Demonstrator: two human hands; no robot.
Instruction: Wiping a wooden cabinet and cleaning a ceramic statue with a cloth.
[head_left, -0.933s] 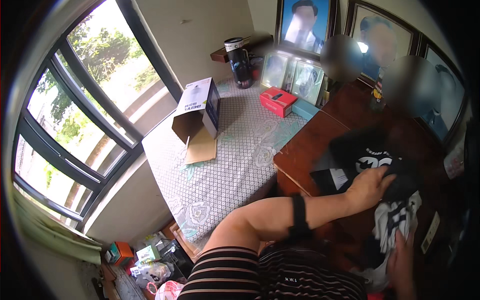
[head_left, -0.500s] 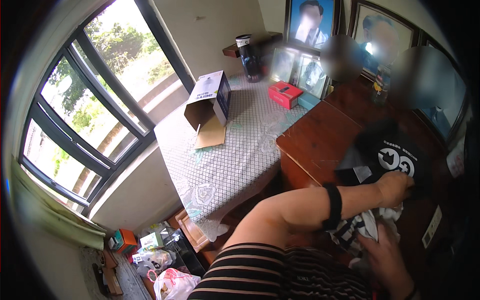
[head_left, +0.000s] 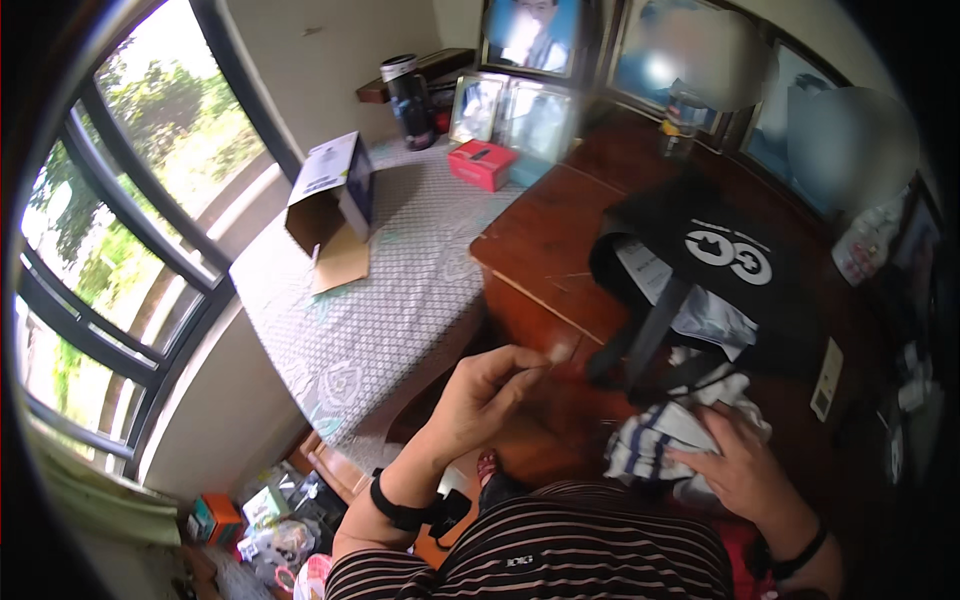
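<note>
A: What was the largest thing around the hands?

B: A brown wooden surface [head_left: 530, 235], in front of the right hand [head_left: 735, 460] and to the right of the left hand [head_left: 485, 400]. A second surface, covered with a patterned cloth [head_left: 410, 270], lay beyond the left hand.

A: And on the wood?

B: A black bag [head_left: 785, 310], just beyond the right hand. Its long axis slanted from far left to near right, and its mouth pointed back and leftward, toward the space before the left hand. Its dark straps [head_left: 655, 340] trailed out that same way.

A: Anything on the patterned side?

B: A box [head_left: 335, 205] with its open end and flap facing the person, beyond the left hand and off to its left.

A: Where was the striped fabric [head_left: 645, 440]?

B: Under the right hand, on the near side of the bag. It was bunched, white with dark stripes, its longer direction running from near left to far right.

A: How were the hands posed?

B: The right one reached in from the near right, fingers angled away and leftward, grasping the fabric. The left one was raised, apart from the fabric, thumb and forefinger drawn together and pointing right.

A: Was it pinching something?

B: A tiny pale bit [head_left: 560, 353] showed at the fingertips, too blurred for me to tell whether they gripped it.
</note>
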